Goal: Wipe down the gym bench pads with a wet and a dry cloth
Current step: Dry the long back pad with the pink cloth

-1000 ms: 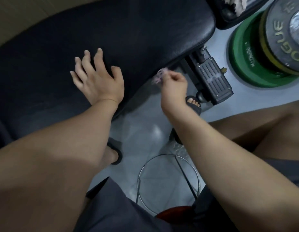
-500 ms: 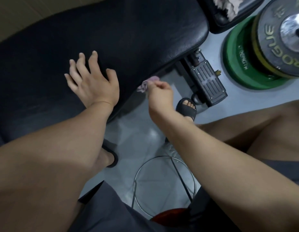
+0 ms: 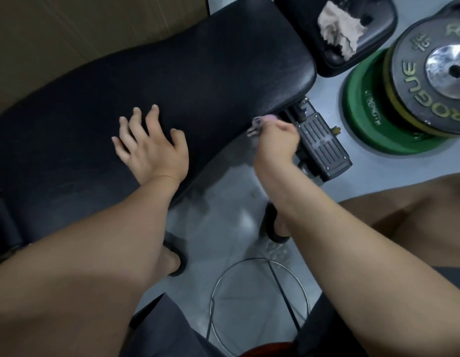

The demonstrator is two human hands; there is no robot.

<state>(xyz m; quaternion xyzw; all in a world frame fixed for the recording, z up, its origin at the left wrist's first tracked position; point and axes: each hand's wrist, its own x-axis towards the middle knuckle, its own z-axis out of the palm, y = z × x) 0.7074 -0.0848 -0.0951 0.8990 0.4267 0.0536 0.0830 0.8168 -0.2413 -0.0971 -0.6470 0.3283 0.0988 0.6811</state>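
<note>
- A brown flat panel fills the upper left corner, meeting the far long edge of the big black bench pad with no visible gap.
- That bench pad runs on a slant from the lower left to the upper right; most of its surface is bare, with open room above and to the right of the hand resting on it.
- The left hand lies palm down on the pad near its near edge, fingers spread apart and holding nothing.
- Below the pad's near edge the grey floor is open, apart from two feet in dark sandals and a chrome stool ring lower down.
- The right hand is closed in a fist on a small pinkish cloth, held just off the pad's near right edge; whether the cloth touches the edge I cannot tell.
- Just right of the fist a black ribbed frame part juts out from under the pad's rounded corner.
- A smaller black pad sits beyond that corner, a narrow gap between them, with a crumpled pale cloth lying on it.
- At far right, stacked weight plates, green under dark, sit near the small pad.
</note>
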